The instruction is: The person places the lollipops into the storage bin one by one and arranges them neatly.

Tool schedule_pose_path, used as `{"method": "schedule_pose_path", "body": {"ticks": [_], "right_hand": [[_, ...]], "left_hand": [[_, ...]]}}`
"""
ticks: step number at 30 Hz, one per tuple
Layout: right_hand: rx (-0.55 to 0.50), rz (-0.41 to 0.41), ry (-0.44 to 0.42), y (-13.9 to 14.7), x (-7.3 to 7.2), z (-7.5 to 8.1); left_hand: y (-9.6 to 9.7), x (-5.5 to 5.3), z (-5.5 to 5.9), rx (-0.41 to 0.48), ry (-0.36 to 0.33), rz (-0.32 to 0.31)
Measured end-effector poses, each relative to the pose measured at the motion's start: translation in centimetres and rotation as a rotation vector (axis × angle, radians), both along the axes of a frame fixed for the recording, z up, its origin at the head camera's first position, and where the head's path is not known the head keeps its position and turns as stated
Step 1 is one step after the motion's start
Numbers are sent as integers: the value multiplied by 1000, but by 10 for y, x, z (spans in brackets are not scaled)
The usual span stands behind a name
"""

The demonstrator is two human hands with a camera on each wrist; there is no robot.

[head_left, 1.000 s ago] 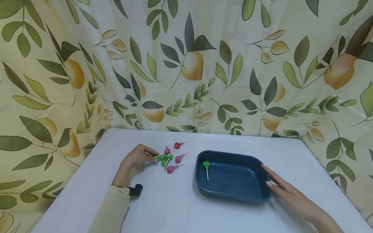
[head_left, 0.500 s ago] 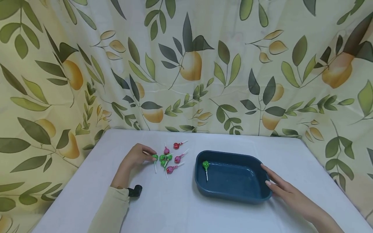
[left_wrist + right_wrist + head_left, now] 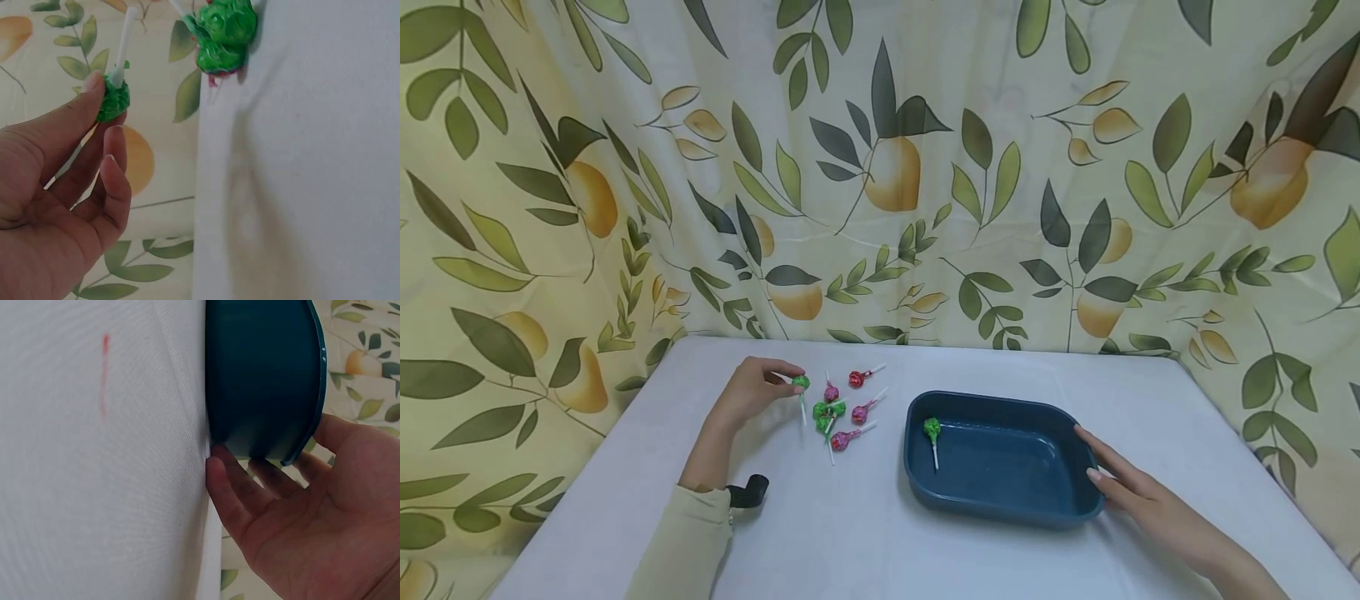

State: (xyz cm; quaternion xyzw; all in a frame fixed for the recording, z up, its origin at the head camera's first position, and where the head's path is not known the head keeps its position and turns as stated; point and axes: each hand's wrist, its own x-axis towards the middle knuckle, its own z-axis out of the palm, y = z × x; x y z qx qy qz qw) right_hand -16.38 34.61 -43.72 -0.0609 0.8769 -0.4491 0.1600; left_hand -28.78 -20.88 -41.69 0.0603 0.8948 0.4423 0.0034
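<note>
My left hand (image 3: 751,395) pinches a green-wrapped lollipop (image 3: 802,382) by its head between thumb and fingertips, its white stick hanging down. In the left wrist view the held lollipop (image 3: 114,101) is apart from the green lollipops (image 3: 225,37) lying on the cloth. Just right of that hand, a pile of green lollipops (image 3: 826,413) lies among pink ones (image 3: 860,414) and a red one (image 3: 857,379). A dark blue rectangular tray (image 3: 1000,500) holds one green lollipop (image 3: 932,429) at its left end. My right hand (image 3: 312,500) rests its fingers against the tray's right end, thumb near the rim.
A white cloth (image 3: 820,533) covers the table. Behind it hangs a curtain (image 3: 880,275) printed with leaves and fruit. A black device (image 3: 748,492) is strapped to the left wrist.
My left hand has drawn one green lollipop away from the pile and raised it, moving up in the head view. My right hand and the tray stay in place.
</note>
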Motion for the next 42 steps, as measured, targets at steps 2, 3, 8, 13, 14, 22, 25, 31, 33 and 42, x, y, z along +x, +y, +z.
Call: {"method": "schedule_pose_path", "body": {"ticks": [2, 3, 8, 13, 14, 22, 25, 31, 33, 42], "right_hand": [[1, -3, -3, 0, 0, 0], [1, -4, -2, 0, 0, 0], [-1, 3, 16, 1, 0, 0], [-9, 3, 21, 0, 0, 1], [-9, 3, 19, 0, 0, 1], [-5, 6, 15, 0, 1, 1], [-7, 7, 16, 1, 1, 1], [-9, 3, 31, 1, 1, 2], [-18, 4, 33, 0, 1, 2], [-30, 1, 40, 1, 3, 1]], "left_hand": [[4, 1, 3, 13, 17, -4], [6, 1, 5, 19, 26, -7], [18, 5, 15, 49, 55, -42], [30, 6, 20, 49, 58, -80], [33, 6, 21, 47, 57, -85], [53, 0, 16, 58, 55, -139], [62, -3, 16, 90, 44, -166], [83, -6, 15, 91, 14, -191], [89, -7, 15, 62, 21, -193], [109, -9, 15, 60, 50, -243]]}}
